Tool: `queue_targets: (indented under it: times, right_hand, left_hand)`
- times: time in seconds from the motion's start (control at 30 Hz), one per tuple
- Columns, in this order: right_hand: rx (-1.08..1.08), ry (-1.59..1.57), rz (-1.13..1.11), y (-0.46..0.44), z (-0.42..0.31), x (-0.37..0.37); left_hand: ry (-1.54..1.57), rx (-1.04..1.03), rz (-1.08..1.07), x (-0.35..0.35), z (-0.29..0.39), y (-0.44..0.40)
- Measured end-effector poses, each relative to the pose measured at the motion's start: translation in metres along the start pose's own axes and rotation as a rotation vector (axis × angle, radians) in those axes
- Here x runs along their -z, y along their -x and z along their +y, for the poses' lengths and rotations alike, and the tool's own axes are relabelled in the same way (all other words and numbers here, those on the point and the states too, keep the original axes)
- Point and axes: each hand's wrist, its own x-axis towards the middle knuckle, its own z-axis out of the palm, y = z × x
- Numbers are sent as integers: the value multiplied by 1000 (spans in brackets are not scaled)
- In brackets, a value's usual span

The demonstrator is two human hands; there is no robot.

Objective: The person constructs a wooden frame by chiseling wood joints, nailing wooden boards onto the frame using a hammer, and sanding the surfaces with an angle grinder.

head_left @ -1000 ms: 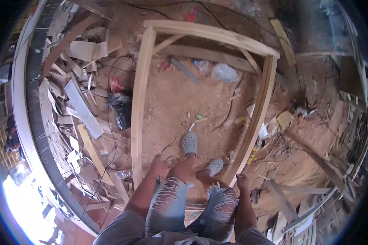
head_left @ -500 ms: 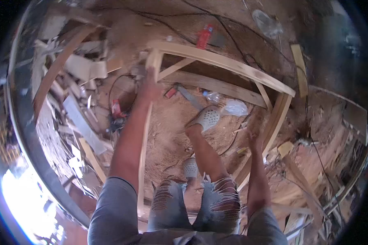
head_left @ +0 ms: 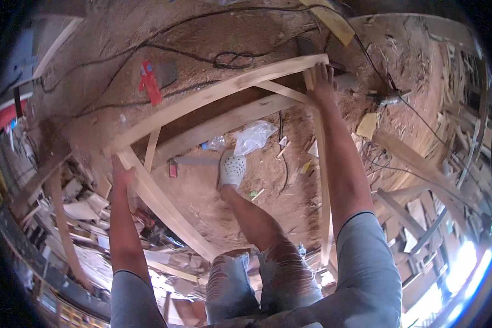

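A pale wooden frame (head_left: 229, 87) stretches in front of me, made of a long top rail, two legs and short diagonal braces. Just below its left corner, my left hand (head_left: 124, 170) grips the left leg (head_left: 167, 206); part of those fingers is hidden. My right hand (head_left: 323, 88) wraps around the top of the right leg (head_left: 323, 186), close under the rail's right end. Between the legs, my foot in a white perforated clog (head_left: 233, 168) stands on the dirt floor (head_left: 202, 191).
A plank (head_left: 218, 126) lies behind the frame, near a clear plastic bag (head_left: 254, 136) and a red-handled tool (head_left: 173, 168). Another red object (head_left: 149, 82) and black cables (head_left: 175, 46) lie beyond. Wood scraps (head_left: 85, 210) pile up on both sides.
My view and the frame have turned, so the rail's right end now sits higher than its left. My right hand has moved up to the right corner; my left hand stays near the left corner.
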Motion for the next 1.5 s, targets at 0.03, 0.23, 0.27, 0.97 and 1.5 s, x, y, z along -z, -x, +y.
queue_targets:
  times: [0.03, 0.23, 0.27, 0.97, 1.5]
  right_hand:
    - [-6, -11, -8, -3, -2, 4]
    - [9, 7, -186, 16, 1, 34]
    - [3, -44, -158, 22, 11, 13]
    - [-995, -958, -22, 788, 86, -250]
    - [-722, -537, -103, 447, 375, -481]
  left_hand:
    - [-27, 25, -23, 0, -3, -3]
    - [128, 300, -292, 30, 35, 14]
    - [113, 343, -343, 13, 20, 10]
    - [263, -1041, -1144, -33, 461, 616]
    - [314, -704, -1081, -297, 518, 775]
